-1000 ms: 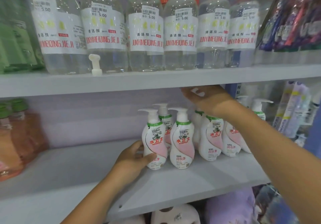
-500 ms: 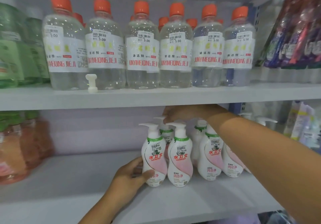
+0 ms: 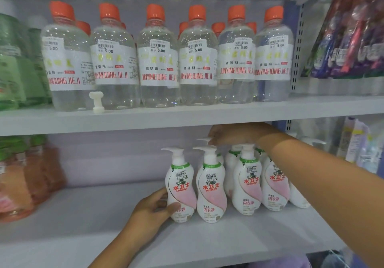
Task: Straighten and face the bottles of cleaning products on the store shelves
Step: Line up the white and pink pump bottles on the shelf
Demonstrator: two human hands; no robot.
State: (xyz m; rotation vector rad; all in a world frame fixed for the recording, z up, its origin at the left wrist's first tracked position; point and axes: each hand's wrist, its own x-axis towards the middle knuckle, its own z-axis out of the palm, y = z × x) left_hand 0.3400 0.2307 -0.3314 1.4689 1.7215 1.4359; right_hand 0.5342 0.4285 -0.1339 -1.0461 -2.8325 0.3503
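Since a second ago, the right hand (image 3: 230, 133) has moved left along the tops of the pump bottles, and the left hand (image 3: 152, 209) has stayed on the same bottle.

The left hand holds the leftmost pump bottle (image 3: 180, 186) low down, with the thumb across the front and the fingers curled round its left side. The bottle stands up straight, and its label faces out. Just at its 3 o'clock stands a second pump bottle (image 3: 212, 186), touching it or almost touching.

The right hand reaches in under the upper shelf (image 3: 187, 118). Its fingers bend down onto the white pump head of a back bottle (image 3: 204, 141). I cannot tell if they pinch it or only touch it.

More pump bottles (image 3: 248, 182) stand at 3 o'clock of that pair, partly behind the right arm. All stand on the lower shelf (image 3: 93, 222).

At 12 o'clock, on the upper shelf, stands a row of clear bottles with orange caps (image 3: 159, 59). A small white plastic piece (image 3: 96, 101) stands in front of them. At 9 o'clock are blurry pink bottles (image 3: 27, 176).
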